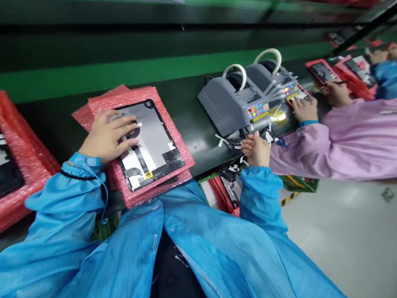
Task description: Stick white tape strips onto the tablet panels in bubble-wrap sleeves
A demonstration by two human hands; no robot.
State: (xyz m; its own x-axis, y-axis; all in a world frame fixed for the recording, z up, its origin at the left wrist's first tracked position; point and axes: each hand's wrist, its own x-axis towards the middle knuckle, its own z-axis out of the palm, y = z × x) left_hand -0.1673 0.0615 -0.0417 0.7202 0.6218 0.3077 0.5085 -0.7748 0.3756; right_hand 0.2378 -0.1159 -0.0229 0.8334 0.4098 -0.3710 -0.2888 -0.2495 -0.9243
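A flat tablet-like panel (154,131), silver with a black border, white tabs and a yellow-marked strip at its lower end, lies on stacked pink bubble-wrap sheets (180,140). My left hand (111,134) rests over the panel's left side, its fingers spread across the surface. Off to the right, my right hand (258,149) is beside a tangle of black cables (233,145) with white tape scraps at the table edge. Its fingers are loosely bent and apart, and I see nothing held in them.
Two grey tape dispensers (226,103) with lit buttons stand behind my right hand. More panels on red bubble wrap (40,167) are stacked at left. A co-worker in a pink sleeve (359,140) works at right. Below the table edge is a bin (222,193) with red wrap.
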